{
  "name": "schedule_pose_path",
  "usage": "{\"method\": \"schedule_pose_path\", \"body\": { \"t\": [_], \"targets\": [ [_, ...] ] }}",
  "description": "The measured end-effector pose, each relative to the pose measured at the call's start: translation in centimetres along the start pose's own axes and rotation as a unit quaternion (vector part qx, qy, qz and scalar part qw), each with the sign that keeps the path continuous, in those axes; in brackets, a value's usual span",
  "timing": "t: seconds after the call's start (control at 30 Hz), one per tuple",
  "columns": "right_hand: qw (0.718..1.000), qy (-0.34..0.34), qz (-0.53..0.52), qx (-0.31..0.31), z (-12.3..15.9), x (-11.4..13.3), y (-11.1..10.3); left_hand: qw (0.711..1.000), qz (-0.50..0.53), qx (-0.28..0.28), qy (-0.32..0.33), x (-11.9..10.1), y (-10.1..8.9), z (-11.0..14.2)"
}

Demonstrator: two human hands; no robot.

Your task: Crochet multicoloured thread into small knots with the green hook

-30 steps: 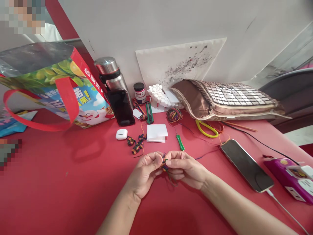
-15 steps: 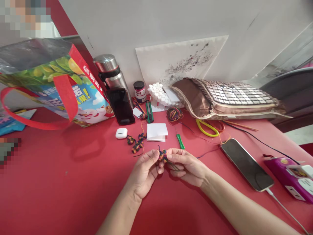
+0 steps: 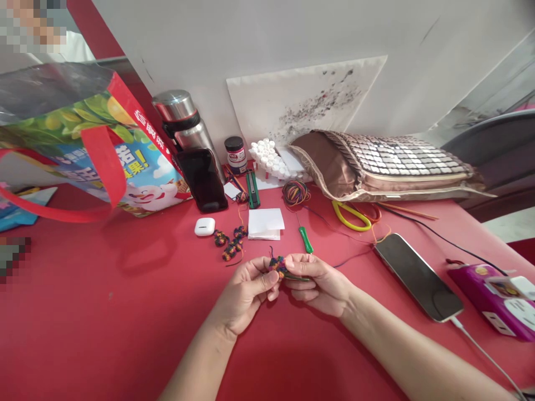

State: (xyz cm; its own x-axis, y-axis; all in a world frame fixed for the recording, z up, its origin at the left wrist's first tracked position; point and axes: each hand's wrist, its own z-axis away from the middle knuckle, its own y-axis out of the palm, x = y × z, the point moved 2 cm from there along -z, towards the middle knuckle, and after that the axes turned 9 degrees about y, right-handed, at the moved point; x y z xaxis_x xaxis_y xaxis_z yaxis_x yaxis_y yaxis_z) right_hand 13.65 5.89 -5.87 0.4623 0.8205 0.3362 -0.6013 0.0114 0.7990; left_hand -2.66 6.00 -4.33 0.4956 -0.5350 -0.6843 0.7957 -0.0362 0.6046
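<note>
Between both hands is a small multicolored crocheted piece (image 3: 277, 264) in dark blue, orange and pink, with a short yarn end sticking up. My left hand (image 3: 253, 287) pinches its left side, thumb across the front. At its right edge, the thumb and index finger of my right hand (image 3: 317, 283) are closed. A thin greenish strand or tool (image 3: 299, 278) lies across the right fingers; which it is I cannot tell. Just beyond sit another crocheted strip (image 3: 234, 243), a green-handled hook (image 3: 306, 239), folded white paper (image 3: 264, 224) and a ball of multicolored yarn (image 3: 296, 192).
A steel thermos (image 3: 188, 131), a leaning phone (image 3: 203, 181) and a printed bag (image 3: 142, 161) stand back left. White earbud case (image 3: 204, 226), green cutter (image 3: 252, 189), yellow-handled scissors (image 3: 353, 217) and a cushion (image 3: 401, 161) lie beyond. A charging phone (image 3: 420, 277) and purple power strip (image 3: 495, 301) are right.
My left thumb has shifted down across the front of the crocheted piece, and its index finger now lies along the upper edge. The view has moved slightly.
</note>
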Motion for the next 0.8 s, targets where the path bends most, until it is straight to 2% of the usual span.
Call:
{"method": "schedule_pose_path", "body": {
  "t": [0.37, 0.57, 0.73, 0.8],
  "targets": [
    [1.000, 0.001, 0.015, -0.016, 0.4, 0.1, 0.9, 0.999, 0.031, -0.003, 0.012, -0.2, -0.4, -0.4],
    [0.994, -0.074, 0.042, -0.072, 0.6, -0.1, 0.9, 0.998, 0.031, -0.021, 0.047, -0.3, -0.4, -0.6],
    [0.990, -0.100, 0.094, -0.039, 0.6, -0.4, 1.4, 0.995, 0.013, -0.046, 0.088, -0.5, -0.4, -0.5],
    [0.983, -0.122, 0.127, -0.047, 0.6, -0.5, 1.6, 0.995, -0.001, -0.049, 0.092, -0.5, -0.3, -0.4]
  ]
}}
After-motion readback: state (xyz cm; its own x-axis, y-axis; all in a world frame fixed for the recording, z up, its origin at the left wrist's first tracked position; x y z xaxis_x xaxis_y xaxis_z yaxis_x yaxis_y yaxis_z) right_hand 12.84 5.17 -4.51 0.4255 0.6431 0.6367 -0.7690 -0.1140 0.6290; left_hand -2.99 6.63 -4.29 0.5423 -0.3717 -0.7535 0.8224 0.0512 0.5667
